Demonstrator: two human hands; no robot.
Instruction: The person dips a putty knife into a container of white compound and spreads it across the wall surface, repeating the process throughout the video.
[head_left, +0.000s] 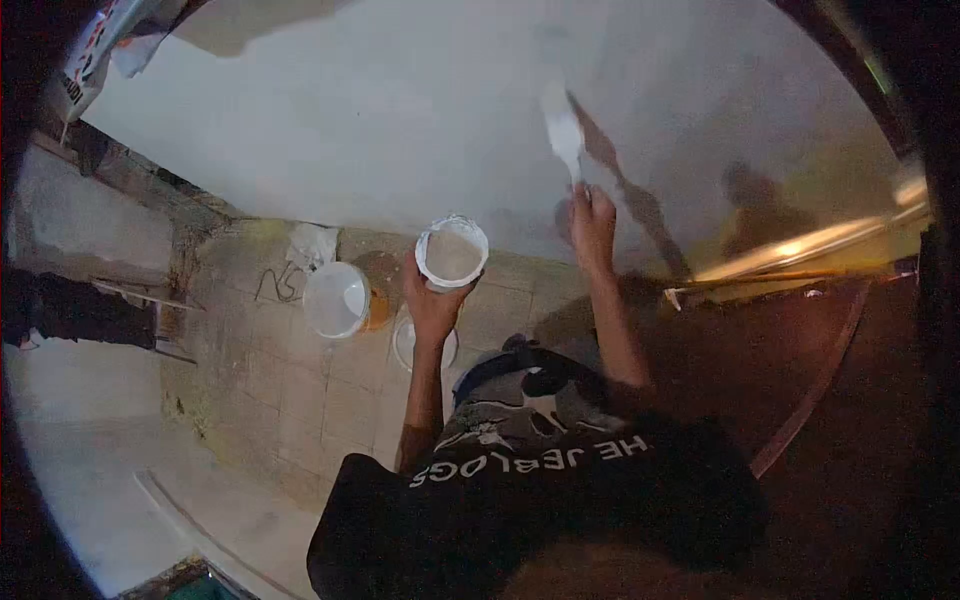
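Note:
My left hand (436, 300) is wrapped round a small white paint bucket (453, 220), its open top facing up and white smears round the rim. Pale material shows inside it. In my right hand (593, 222) is a white paintbrush (564, 130), gripped by the handle and pointing up at the pale wall (370, 110). The brush is blurred, and whether it touches the wall I cannot tell. Its dark shadow falls on the wall just to the right.
A white bucket (335, 300) stands on the tiled floor (285, 385), with an orange container (378, 310) beside it. Under my left forearm lies a round white lid or tub (404, 343). A lit strip (790, 248) runs along the right. Dark cloth (85, 310) hangs at the left.

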